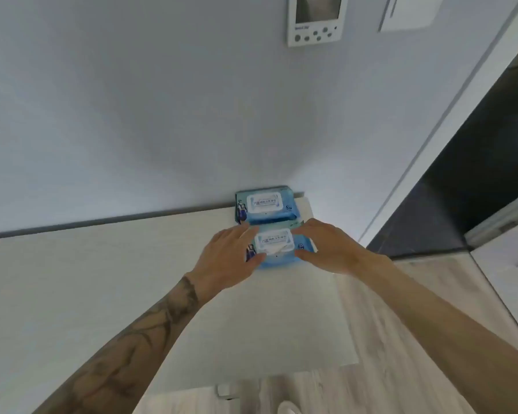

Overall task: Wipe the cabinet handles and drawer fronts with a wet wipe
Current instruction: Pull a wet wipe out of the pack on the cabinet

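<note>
- Against the plain grey-white wall [132,115], a smooth, matte, pale cabinet top [102,279] runs across the view; grey wood-grain floor [386,339] lies beyond its right edge.
- Both bare forearms reach forward and converge; the left one bears dark tattoos.
- The left hand [228,259] grips the left end of the nearer wet-wipe pack [277,239], fingers laid over its top and thumb at its near edge.
- The right hand [331,249] clasps the right end in the same way.
- The nearer pack is soft blue film with a white rounded-rectangle lid; it lies on the cabinet top, touching the farther wet-wipe pack [265,206] by the wall.
- A crumpled white wet wipe [277,250] pokes from the opening.
- A white intercom panel [316,19] with round buttons hangs on the wall.
</note>
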Motion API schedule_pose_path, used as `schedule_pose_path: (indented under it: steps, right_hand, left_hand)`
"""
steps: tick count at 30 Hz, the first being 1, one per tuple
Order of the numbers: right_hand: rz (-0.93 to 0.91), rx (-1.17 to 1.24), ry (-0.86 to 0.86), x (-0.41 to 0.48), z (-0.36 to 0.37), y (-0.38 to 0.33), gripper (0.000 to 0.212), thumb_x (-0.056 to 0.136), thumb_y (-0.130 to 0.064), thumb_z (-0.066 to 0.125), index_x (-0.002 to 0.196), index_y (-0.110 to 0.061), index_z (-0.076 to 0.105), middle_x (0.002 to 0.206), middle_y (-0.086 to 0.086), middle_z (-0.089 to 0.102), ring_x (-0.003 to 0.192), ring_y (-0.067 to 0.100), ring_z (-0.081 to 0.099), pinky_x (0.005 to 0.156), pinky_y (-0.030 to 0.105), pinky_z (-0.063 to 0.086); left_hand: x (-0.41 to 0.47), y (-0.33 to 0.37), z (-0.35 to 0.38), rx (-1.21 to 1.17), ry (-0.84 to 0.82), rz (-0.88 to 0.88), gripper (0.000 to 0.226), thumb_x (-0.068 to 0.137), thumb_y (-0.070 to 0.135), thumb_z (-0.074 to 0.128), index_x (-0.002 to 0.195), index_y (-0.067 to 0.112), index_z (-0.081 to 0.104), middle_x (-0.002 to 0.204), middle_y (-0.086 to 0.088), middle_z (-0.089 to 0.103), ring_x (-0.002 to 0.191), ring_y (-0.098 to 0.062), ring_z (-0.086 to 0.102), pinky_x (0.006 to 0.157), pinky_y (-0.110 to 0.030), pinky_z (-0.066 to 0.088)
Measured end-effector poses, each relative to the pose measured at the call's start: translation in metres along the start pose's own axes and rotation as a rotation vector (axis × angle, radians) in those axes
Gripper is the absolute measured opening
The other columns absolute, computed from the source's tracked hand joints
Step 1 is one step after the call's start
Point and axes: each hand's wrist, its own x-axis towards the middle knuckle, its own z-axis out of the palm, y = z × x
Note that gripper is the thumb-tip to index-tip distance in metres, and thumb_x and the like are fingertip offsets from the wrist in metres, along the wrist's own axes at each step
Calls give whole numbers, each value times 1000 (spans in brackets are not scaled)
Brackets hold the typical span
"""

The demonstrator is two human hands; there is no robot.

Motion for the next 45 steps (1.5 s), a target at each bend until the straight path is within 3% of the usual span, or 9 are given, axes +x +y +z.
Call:
schedule_pose_path:
  steps: [4, 9, 13, 24, 31, 34, 37, 43, 45]
  right_hand:
    - [54, 4, 14, 19, 35, 17, 38, 103, -34, 66, 139, -22, 59, 141, -3, 57, 122, 17, 58, 93, 27, 51]
    - [21, -93, 146, 38, 61, 28, 24, 103, -28, 66, 124, -17, 69, 126, 0, 64, 115, 21, 55, 91, 27, 35]
    - [-1, -99, 218, 43, 67, 32, 20, 102, -23, 68, 120, -16, 73, 123, 1, 66, 112, 23, 57, 87, 27, 34]
    - [29, -31, 308, 63, 67, 14, 47, 96, -27, 78, 140, -20, 62, 140, 0, 64, 125, 22, 60, 104, 35, 50]
    - [-36, -54, 274, 78, 76, 16, 28, 96, -17, 77, 124, -16, 73, 136, 1, 66, 127, 24, 57, 100, 26, 41]
    - [-50, -33, 289, 81, 79, 16, 24, 99, -20, 73, 122, -15, 74, 135, 1, 68, 129, 24, 57, 102, 25, 42]
    - [-46, 18, 328, 82, 78, 14, 19, 102, -18, 69, 120, -14, 73, 129, 3, 72, 123, 25, 61, 99, 29, 48]
    - [-60, 138, 366, 75, 71, 6, 13, 107, -14, 58, 119, -12, 64, 134, 5, 68, 128, 23, 58, 95, 18, 46]
    - [-67, 204, 413, 71, 66, 4, 12, 106, -8, 58, 117, -9, 62, 132, 5, 67, 124, 20, 59, 90, 5, 44]
  left_hand:
    - [29, 0, 40, -39, 47, -8, 67, 108, 47, 58, 165, 21, 34, 170, -3, 37, 155, -23, 34, 126, -35, 26]
    - [50, -7, 69, -21, 58, 49, 58, 105, 30, 67, 158, 13, 48, 163, -7, 47, 147, -27, 44, 124, -36, 31]
    - [59, -18, 72, -69, 119, 111, 44, 99, 12, 74, 141, 5, 65, 143, -13, 65, 125, -36, 63, 108, -44, 48]
    - [73, -28, 70, -276, 292, -28, 32, 114, 34, 47, 144, 21, 46, 145, -7, 62, 117, -27, 67, 96, -44, 61]
    - [63, -25, 88, -411, 342, -20, 53, 99, 82, 16, 123, 40, 37, 131, -6, 61, 102, -19, 63, 85, -33, 62]
    - [62, -20, 92, -480, 353, 10, 32, 108, 55, 35, 132, 36, 42, 130, -14, 64, 106, -29, 67, 88, -45, 64]
    - [66, -23, 99, -392, 331, 48, 38, 110, 21, 60, 147, 17, 53, 143, -12, 56, 119, -30, 64, 94, -48, 63]
    - [68, -28, 106, -344, 339, 69, 43, 105, 14, 68, 145, 13, 52, 151, -6, 48, 122, -28, 62, 95, -42, 63]
    - [70, -28, 108, -332, 337, 67, 46, 104, 15, 70, 145, 16, 49, 151, -4, 47, 121, -27, 62, 95, -41, 63]
